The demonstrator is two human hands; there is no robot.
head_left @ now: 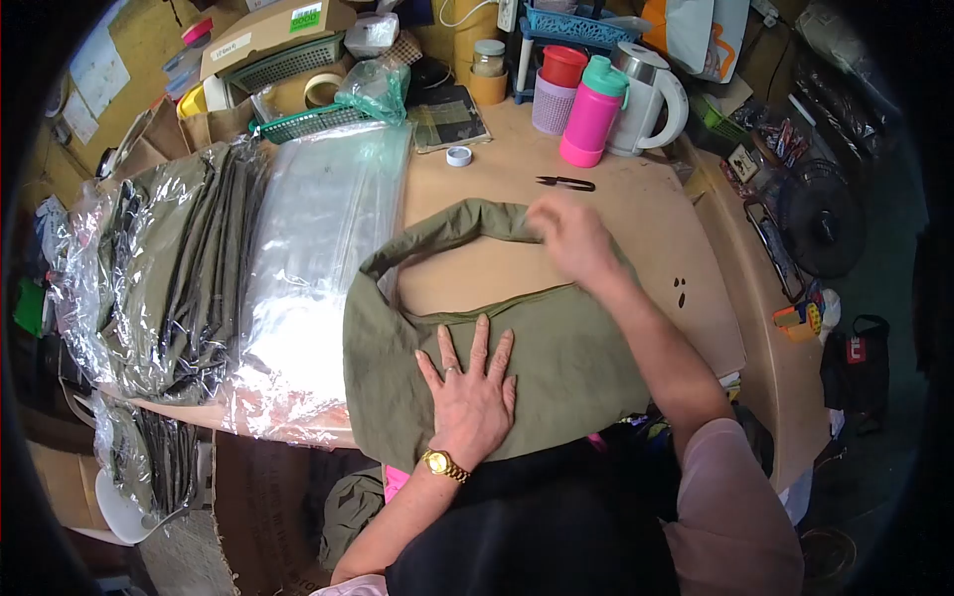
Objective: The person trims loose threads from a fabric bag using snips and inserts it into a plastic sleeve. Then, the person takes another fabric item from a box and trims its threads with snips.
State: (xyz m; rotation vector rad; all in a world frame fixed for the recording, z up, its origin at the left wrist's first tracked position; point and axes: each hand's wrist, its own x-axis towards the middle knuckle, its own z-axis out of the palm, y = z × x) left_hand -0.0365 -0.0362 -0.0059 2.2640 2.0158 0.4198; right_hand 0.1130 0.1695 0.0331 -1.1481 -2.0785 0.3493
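Here the left hand [469,389] lay flat, fingers spread, pressing the olive cloth bag [556,368] against the bench [636,209]. The right hand [571,238], blurred, touched the bag's strap [447,226]; its grip could not be told. A stack of clear plastic sleeves [308,258] lay just left of the bag, black snips [566,183] beyond.

An olive-green cloth bag [556,348] is laid flat on the table [636,209], its body nearest the person and partly draped over the near edge. Its strap [447,226] is arched away in a loop.
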